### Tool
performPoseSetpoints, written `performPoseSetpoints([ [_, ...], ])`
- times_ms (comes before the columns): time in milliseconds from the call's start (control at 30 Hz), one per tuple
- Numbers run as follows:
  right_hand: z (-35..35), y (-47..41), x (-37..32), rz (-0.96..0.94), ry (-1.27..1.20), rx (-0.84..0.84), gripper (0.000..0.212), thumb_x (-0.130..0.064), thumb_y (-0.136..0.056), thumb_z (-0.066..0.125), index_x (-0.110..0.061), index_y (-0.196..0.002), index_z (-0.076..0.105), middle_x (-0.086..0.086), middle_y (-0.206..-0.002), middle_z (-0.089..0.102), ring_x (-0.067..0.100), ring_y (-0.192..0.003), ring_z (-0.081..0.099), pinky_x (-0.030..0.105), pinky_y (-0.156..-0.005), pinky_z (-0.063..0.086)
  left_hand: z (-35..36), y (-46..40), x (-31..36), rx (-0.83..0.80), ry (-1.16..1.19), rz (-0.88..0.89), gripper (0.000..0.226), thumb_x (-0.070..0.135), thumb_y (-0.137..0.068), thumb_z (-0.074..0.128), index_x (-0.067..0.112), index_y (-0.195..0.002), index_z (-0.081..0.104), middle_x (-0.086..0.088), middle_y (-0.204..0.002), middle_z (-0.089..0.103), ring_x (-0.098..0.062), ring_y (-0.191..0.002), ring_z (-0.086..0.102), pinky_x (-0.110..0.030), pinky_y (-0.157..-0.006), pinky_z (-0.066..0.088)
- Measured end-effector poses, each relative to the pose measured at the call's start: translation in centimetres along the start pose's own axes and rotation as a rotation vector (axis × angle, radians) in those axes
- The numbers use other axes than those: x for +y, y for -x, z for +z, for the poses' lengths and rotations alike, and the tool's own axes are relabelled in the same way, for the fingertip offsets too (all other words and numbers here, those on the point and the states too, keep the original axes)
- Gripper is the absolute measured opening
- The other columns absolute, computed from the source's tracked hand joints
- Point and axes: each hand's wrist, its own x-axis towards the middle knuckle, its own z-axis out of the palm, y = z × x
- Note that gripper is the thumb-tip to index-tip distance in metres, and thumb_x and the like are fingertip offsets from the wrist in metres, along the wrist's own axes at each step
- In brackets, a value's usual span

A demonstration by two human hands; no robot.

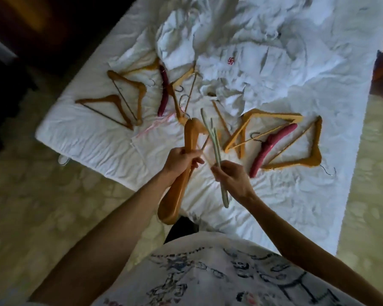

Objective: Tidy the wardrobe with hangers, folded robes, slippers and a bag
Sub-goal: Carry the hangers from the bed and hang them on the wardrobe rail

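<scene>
My left hand [181, 160] grips a thick wooden hanger [177, 191] held upright above the bed's near edge. My right hand [230, 176] is closed on a thin pale green hanger [216, 149], close beside the wooden one. Several wooden hangers lie on the white bed [93, 133]: two at the left [122, 100], two at the right [314, 155]. Two padded maroon hangers rest among them, one left [164, 93], one right [272, 144]. A crumpled white robe [230, 69] with a red emblem lies further back.
A thin pink hanger [155, 125] lies on the sheet left of my hands. Patterned pale floor [53, 206] surrounds the bed. Dark furniture stands at the far left. My printed white shirt fills the bottom of the view.
</scene>
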Motion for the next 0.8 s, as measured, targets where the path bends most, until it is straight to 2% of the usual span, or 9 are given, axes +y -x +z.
performPoseSetpoints([
  [67, 1.4, -0.7, -1.4, -0.077, 0.049, -0.111, 0.019, -0.034, -0.097, 0.062, -0.021, -0.084, 0.069, 0.000, -0.074, 0.068, 0.009, -0.066, 0.066, 0.019, -0.061, 0.052, -1.9, 2.2, -0.8, 0.104, 0.070, 0.013, 0.026, 0.032, -0.089, 0.072, 0.007, -0.095, 0.075, -0.006, -0.083, 0.078, -0.018, -0.073, 0.070, -0.038, -0.083, 0.059],
  [233, 8.3, -2.0, -5.9, -0.230, 0.190, -0.346, 0.019, -0.032, -0.095, 0.064, -0.019, -0.083, 0.070, 0.002, -0.070, 0.069, 0.012, -0.065, 0.065, 0.025, -0.061, 0.050, -8.0, 7.6, -4.1, 0.354, 0.268, 0.007, 0.020, 0.022, -0.089, 0.073, 0.002, -0.091, 0.074, -0.010, -0.079, 0.077, -0.020, -0.067, 0.068, -0.034, -0.074, 0.057],
  [300, 11.9, -2.0, -8.0, -0.288, 0.215, -0.456, 0.017, -0.027, -0.094, 0.066, -0.016, -0.082, 0.071, 0.000, -0.066, 0.067, 0.007, -0.059, 0.062, 0.020, -0.055, 0.047, -10.8, 9.6, -5.5, 0.457, 0.354, 0.007, 0.018, 0.016, -0.088, 0.073, -0.002, -0.088, 0.073, -0.011, -0.072, 0.075, -0.017, -0.058, 0.066, -0.030, -0.065, 0.055],
  [367, 15.8, -1.8, -10.0, -0.317, 0.216, -0.555, 0.015, -0.022, -0.093, 0.067, -0.015, -0.080, 0.071, -0.006, -0.063, 0.065, 0.001, -0.056, 0.061, 0.012, -0.054, 0.044, -13.6, 11.5, -6.8, 0.559, 0.441, 0.015, 0.013, 0.010, -0.087, 0.073, -0.002, -0.082, 0.072, -0.010, -0.064, 0.073, -0.014, -0.050, 0.063, -0.026, -0.058, 0.052],
  [400, 17.7, -1.7, -11.0, -0.331, 0.220, -0.591, 0.016, -0.021, -0.093, 0.067, -0.016, -0.078, 0.071, -0.007, -0.061, 0.065, 0.001, -0.056, 0.061, 0.013, -0.055, 0.045, -15.1, 12.6, -7.5, 0.602, 0.479, 0.024, 0.012, 0.008, -0.087, 0.074, -0.001, -0.080, 0.071, -0.010, -0.063, 0.072, -0.015, -0.049, 0.062, -0.026, -0.057, 0.052],
  [500, 24.0, -1.6, -13.5, -0.371, 0.204, -0.684, 0.024, -0.033, -0.089, 0.068, -0.015, -0.074, 0.070, 0.005, -0.063, 0.065, 0.015, -0.059, 0.062, 0.038, -0.059, 0.049, -19.8, 15.1, -9.6, 0.687, 0.546, 0.081, 0.012, 0.009, -0.087, 0.074, 0.000, -0.081, 0.072, -0.013, -0.068, 0.072, -0.020, -0.057, 0.063, -0.030, -0.063, 0.052],
  [600, 30.7, -1.5, -16.0, -0.407, 0.187, -0.769, 0.042, -0.050, -0.082, 0.064, -0.010, -0.072, 0.067, 0.021, -0.070, 0.062, 0.022, -0.063, 0.057, 0.045, -0.064, 0.047, -25.0, 17.2, -11.7, 0.780, 0.578, 0.110, 0.014, 0.015, -0.086, 0.076, 0.004, -0.078, 0.074, -0.013, -0.070, 0.072, -0.021, -0.061, 0.064, -0.034, -0.067, 0.051],
  [700, 37.4, -0.8, -19.3, -0.471, 0.149, -0.842, 0.052, -0.051, -0.080, 0.064, 0.001, -0.075, 0.064, 0.020, -0.068, 0.060, 0.019, -0.061, 0.056, 0.037, -0.062, 0.045, -30.9, 19.5, -13.3, 0.868, 0.613, 0.138, 0.016, 0.013, -0.086, 0.076, -0.003, -0.083, 0.074, -0.007, -0.065, 0.072, -0.012, -0.057, 0.068, -0.020, -0.059, 0.051],
  [800, 43.7, 0.0, -22.3, -0.486, 0.113, -0.922, 0.042, -0.041, -0.085, 0.067, -0.001, -0.073, 0.063, 0.006, -0.059, 0.059, 0.015, -0.057, 0.056, 0.034, -0.060, 0.045, -36.6, 22.1, -15.1, 0.928, 0.600, 0.145, 0.028, 0.018, -0.088, 0.074, -0.009, -0.093, 0.072, -0.008, -0.071, 0.072, -0.006, -0.057, 0.066, -0.011, -0.054, 0.047],
])
